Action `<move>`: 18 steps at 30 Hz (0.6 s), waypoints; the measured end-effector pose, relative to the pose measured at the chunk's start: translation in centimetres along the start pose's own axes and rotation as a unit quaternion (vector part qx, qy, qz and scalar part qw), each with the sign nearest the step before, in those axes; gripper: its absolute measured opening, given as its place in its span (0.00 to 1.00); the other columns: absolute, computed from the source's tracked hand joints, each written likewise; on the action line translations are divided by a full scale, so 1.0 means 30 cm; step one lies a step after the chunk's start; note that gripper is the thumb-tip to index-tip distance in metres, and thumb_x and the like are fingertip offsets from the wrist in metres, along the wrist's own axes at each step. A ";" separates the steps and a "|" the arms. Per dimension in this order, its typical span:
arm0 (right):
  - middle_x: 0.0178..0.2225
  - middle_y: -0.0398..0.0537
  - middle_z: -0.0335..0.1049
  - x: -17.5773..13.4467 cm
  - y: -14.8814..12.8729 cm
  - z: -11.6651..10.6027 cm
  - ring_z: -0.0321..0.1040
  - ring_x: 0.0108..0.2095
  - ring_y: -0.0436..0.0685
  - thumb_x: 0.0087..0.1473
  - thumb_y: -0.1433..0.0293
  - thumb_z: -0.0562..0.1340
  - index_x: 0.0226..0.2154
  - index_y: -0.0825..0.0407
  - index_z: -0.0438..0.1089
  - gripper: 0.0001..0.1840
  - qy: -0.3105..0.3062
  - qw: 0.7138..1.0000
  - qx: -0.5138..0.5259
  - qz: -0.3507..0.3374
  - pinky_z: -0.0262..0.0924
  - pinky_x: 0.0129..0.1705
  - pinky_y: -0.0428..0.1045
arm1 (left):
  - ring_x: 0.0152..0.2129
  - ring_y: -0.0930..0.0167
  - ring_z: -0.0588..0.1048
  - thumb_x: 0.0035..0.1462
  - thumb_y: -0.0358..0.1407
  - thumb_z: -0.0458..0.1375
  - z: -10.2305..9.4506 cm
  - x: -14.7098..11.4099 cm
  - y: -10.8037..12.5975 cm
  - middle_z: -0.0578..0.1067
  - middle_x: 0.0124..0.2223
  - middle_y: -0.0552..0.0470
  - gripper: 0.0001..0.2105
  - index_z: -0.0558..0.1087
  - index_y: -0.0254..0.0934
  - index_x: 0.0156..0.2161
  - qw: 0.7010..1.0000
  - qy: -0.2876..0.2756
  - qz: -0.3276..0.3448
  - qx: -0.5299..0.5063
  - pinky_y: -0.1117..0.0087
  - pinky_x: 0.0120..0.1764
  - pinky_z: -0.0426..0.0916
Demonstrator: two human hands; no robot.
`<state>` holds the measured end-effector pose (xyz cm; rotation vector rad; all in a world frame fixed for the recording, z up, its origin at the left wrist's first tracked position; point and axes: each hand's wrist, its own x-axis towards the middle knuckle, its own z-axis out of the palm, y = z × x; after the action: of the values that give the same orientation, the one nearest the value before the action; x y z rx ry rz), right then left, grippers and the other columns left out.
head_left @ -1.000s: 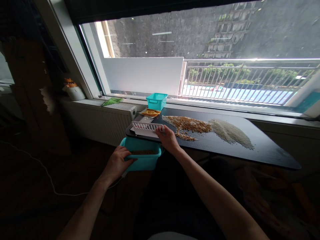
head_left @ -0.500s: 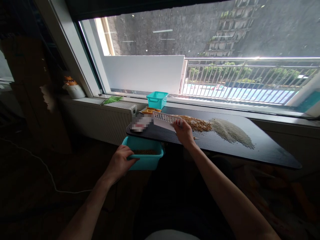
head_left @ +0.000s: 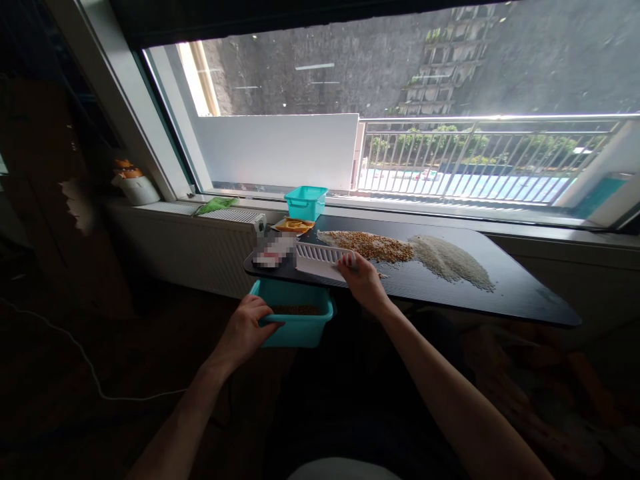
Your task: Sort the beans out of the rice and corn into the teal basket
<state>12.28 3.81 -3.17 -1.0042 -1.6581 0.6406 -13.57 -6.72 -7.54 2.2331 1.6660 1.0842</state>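
Note:
My left hand (head_left: 253, 325) is closed on the near left rim of a teal plastic bin (head_left: 305, 332), which sits just below the table's front edge. Brown grains or beans (head_left: 300, 310) lie in the bottom of this bin. In my right hand (head_left: 363, 279) is the right end of a white slotted plastic tray (head_left: 323, 268), held tilted over the table's front edge, above the bin. Behind it on the dark table (head_left: 520, 293) spreads a pile of yellow-brown beans (head_left: 370, 245). A heap of pale, rice-like grains (head_left: 450, 262) adjoins it on the right.
A second teal bin (head_left: 306, 203) stands at the back by the window. Near it is an orange-and-white packet (head_left: 294, 227), with a blurred-out item (head_left: 274, 249) in front. A radiator (head_left: 200, 243) carries a green cloth (head_left: 217, 205); a white jar (head_left: 140, 189) stands at the left.
The white slotted tray in my right hand has come lower and nearer to the table's front edge. My left hand still grips the bin. The whole view has shifted slightly.

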 end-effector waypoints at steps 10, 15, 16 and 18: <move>0.25 0.42 0.64 -0.060 0.002 -0.351 0.62 0.28 0.54 0.50 0.61 0.63 0.26 0.48 0.64 0.10 0.120 0.990 -0.066 0.015 0.59 0.35 0.53 | 0.37 0.63 0.72 0.52 0.34 0.66 0.070 -0.001 0.113 0.75 0.31 0.50 0.08 0.75 0.38 0.23 0.998 -0.033 0.031 -0.034 0.63 0.40 0.70; 0.24 0.42 0.67 -0.060 0.034 -0.381 0.64 0.27 0.55 0.49 0.61 0.62 0.26 0.48 0.65 0.09 0.131 0.987 -0.093 0.029 0.59 0.34 0.53 | 0.39 0.62 0.71 0.51 0.31 0.66 0.121 0.009 0.169 0.75 0.30 0.51 0.08 0.74 0.38 0.24 0.996 -0.051 0.056 -0.049 0.62 0.42 0.71; 0.24 0.42 0.67 -0.060 0.038 -0.376 0.64 0.27 0.55 0.49 0.61 0.62 0.26 0.48 0.65 0.09 0.131 0.986 -0.097 0.030 0.58 0.33 0.52 | 0.39 0.63 0.71 0.51 0.30 0.66 0.129 0.011 0.179 0.75 0.31 0.51 0.08 0.74 0.38 0.24 0.995 -0.054 0.060 -0.052 0.62 0.42 0.71; 0.24 0.43 0.67 -0.059 0.044 -0.366 0.63 0.27 0.55 0.49 0.61 0.62 0.27 0.48 0.65 0.09 0.129 0.986 -0.104 0.031 0.57 0.33 0.51 | 0.39 0.63 0.71 0.51 0.29 0.66 0.141 0.013 0.194 0.75 0.31 0.52 0.08 0.74 0.38 0.24 0.994 -0.059 0.066 -0.058 0.62 0.42 0.71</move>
<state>23.25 2.22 -1.71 -1.2386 -1.4893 0.3649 -6.38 -7.32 -7.45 2.3120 1.3895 1.0256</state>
